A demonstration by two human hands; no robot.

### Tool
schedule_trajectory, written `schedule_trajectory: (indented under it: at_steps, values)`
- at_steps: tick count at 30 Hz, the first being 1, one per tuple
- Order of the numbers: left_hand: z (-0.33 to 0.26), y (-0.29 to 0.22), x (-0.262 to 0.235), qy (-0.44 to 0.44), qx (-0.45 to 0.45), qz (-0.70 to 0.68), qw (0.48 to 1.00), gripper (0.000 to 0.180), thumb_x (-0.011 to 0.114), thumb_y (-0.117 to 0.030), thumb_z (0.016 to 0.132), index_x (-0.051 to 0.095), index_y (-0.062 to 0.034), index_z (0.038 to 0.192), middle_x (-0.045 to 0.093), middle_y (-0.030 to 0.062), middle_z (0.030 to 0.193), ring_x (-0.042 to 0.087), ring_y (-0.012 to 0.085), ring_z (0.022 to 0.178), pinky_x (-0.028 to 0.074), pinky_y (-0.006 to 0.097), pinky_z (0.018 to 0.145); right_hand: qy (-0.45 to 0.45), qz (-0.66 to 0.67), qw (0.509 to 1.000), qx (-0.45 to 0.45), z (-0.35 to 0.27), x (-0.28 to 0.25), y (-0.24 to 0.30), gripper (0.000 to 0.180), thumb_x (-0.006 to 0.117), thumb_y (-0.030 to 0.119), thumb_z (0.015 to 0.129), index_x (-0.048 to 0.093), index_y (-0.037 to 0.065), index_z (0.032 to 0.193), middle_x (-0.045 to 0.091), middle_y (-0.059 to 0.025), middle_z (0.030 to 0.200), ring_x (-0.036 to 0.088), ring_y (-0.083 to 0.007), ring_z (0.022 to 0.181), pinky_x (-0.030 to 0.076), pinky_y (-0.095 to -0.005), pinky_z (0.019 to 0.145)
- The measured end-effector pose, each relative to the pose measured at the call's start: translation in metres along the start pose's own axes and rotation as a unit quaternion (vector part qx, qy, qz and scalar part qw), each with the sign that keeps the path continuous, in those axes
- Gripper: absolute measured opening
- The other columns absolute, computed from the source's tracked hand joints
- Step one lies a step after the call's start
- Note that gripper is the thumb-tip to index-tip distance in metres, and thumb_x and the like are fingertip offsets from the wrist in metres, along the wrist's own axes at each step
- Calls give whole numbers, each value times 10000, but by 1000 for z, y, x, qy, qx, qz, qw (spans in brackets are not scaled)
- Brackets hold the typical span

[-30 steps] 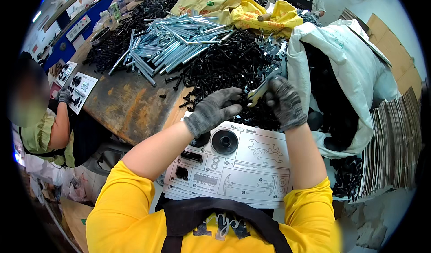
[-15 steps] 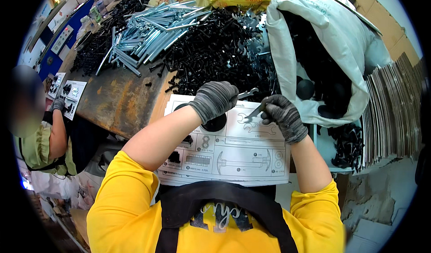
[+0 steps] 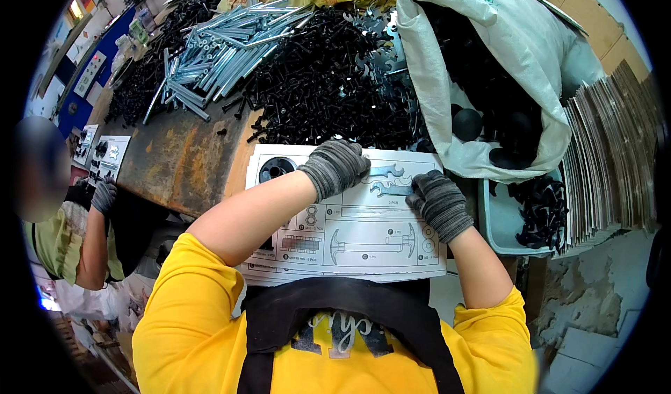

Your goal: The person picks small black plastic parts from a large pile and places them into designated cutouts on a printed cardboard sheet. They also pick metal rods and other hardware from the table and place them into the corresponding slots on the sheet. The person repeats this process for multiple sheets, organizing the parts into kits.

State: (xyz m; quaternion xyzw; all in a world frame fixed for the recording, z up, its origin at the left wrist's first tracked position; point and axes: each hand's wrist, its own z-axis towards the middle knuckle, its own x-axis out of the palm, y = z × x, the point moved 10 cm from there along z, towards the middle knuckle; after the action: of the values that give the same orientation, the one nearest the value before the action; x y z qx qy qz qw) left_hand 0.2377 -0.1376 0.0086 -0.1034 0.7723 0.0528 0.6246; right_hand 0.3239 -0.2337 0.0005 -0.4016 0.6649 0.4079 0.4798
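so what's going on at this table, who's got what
A person in grey gloves works over a printed sheet with two flat metal wrenches lying on it. The left hand is at the upper wrench's left end and the right hand is by the lower one's right end; whether they touch isn't clear. Beyond lie black bolts and metal rods. A co-worker's gloved hand shows at the left.

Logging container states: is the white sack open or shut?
Open: the white sack has its mouth spread wide, with black parts visible inside.
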Motion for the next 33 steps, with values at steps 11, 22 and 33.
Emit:
schedule_trajectory:
  at_steps: [11,22,33]
  values:
    - [0,-14,-3,-45,59,-23,997,154,574,-224,772,610,-124,883,561,86,804,590,245,755,491,352,646,-76,6,997,-22,-1,-5,4,329,598,303,741,576,82,984,561,-123,930,559,-268,880,465,-372,766]
    - [-53,180,-45,-238,-264,-116,928,342,603,-243,750,593,-98,1059,589,142,1008,555,282,946,444,362,845,-298,147,938,-98,-56,-62,-24,263,641,73,690,586,51,946,576,-120,863,567,-264,700,472,-349,633]
    - [-128,429,64,-128,-544,-39,828,453,596,-425,730,583,-126,1070,568,181,1074,536,321,1016,414,419,880,-367,144,899,192,-147,-61,-187,212,533,187,820,600,57,973,603,-134,956,560,-285,920,433,-365,825]
